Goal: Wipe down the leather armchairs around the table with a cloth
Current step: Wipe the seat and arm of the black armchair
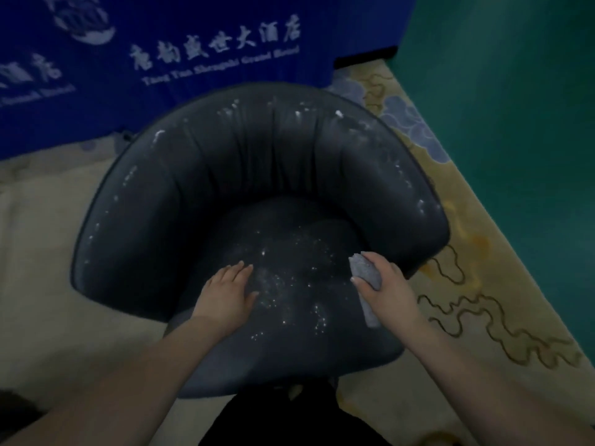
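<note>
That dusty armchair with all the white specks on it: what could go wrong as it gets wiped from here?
The cloth is bunched small in the right hand, so it may smear the white specks across the armchair seat rather than lift them. The left hand lies flat on the speckled seat and could pick up residue. Swept specks may also drop onto the patterned carpet.

Both bare forearms reach forward and down. The left hand lies flat, fingers straight and together. The right hand is curled, thumb and fingers pinching.
</note>
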{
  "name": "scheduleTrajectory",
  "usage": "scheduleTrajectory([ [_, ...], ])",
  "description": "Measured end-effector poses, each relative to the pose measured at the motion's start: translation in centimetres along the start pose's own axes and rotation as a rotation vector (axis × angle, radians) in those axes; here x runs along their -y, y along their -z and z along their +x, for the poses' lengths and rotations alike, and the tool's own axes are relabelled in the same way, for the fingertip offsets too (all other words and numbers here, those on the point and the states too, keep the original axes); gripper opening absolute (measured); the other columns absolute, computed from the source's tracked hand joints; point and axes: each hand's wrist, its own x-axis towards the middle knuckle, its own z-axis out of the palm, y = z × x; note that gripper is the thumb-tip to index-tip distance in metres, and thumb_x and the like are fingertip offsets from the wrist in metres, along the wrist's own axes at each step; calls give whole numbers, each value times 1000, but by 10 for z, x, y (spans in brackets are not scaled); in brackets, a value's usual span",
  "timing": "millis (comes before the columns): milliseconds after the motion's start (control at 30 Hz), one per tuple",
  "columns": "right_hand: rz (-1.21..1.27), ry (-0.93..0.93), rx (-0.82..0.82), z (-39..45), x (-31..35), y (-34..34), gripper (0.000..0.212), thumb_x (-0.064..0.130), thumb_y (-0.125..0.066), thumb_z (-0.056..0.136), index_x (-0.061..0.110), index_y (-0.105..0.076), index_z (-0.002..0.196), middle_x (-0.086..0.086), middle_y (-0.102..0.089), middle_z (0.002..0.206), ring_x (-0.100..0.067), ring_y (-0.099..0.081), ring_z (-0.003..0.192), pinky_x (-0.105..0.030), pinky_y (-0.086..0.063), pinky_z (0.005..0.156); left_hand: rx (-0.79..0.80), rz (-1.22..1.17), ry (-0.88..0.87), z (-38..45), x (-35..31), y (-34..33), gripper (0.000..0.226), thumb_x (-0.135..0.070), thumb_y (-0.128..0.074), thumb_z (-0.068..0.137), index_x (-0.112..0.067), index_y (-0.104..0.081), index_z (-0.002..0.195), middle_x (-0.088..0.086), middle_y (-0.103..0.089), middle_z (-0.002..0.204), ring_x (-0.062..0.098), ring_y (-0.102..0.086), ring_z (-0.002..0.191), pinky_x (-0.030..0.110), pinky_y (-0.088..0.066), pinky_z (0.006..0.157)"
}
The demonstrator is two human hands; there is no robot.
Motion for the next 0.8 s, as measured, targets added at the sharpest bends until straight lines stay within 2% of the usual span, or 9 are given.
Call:
scheduleTrajectory([
  [167,47,56,114,50,2,-32,50,32,-60,90,40,-40,135,11,-43,113,7,-46,96,-9,-32,77,-42,-99,121,16,25,-18,64,-48,-40,98,-23,-21,154,-2,-19,160,20,-19,146,38,-20,119],
  [300,115,56,177,86,-6,-71,49,30,-56,93,52,-37,133,25,-39,110,16,-44,100,-9,-33,80,-90,-165,159,46,46,-38,63,-47,-39,99,-24,-19,154,-5,-17,161,17,-16,147,37,-17,120],
  [433,172,77,237,126,-12,-127,54,27,-55,94,59,-34,132,29,-41,113,20,-43,102,-6,-34,83,-141,-258,218,84,71,-68,63,-47,-41,99,-24,-20,153,-5,-18,160,17,-15,147,32,-14,121],
  [567,223,119,302,159,-14,-188,62,28,-56,93,65,-26,132,41,-36,121,20,-39,114,-9,-30,93,-151,-334,246,111,96,-101,63,-47,-44,98,-26,-23,153,-7,-18,160,17,-15,147,33,-17,119],
  [667,211,142,324,184,-12,-225,69,29,-62,89,58,-22,136,33,-41,122,13,-46,111,-8,-37,89,-181,-421,242,128,113,-121,58,-41,-50,97,-28,-30,150,-11,-21,158,13,-16,146,26,-16,116],
  [733,187,187,287,203,-10,-246,61,30,-65,87,52,-32,133,27,-49,116,11,-52,104,-7,-43,82,-219,-455,239,138,123,-132,57,-38,-54,95,-30,-35,148,-15,-24,157,10,-17,144,20,-13,113],
  [800,181,252,262,222,-9,-269,51,27,-66,86,47,-43,127,26,-52,111,14,-51,103,-5,-44,82,-243,-469,252,149,133,-144,59,-40,-57,93,-32,-35,148,-19,-22,156,7,-15,144,15,-9,111],
])
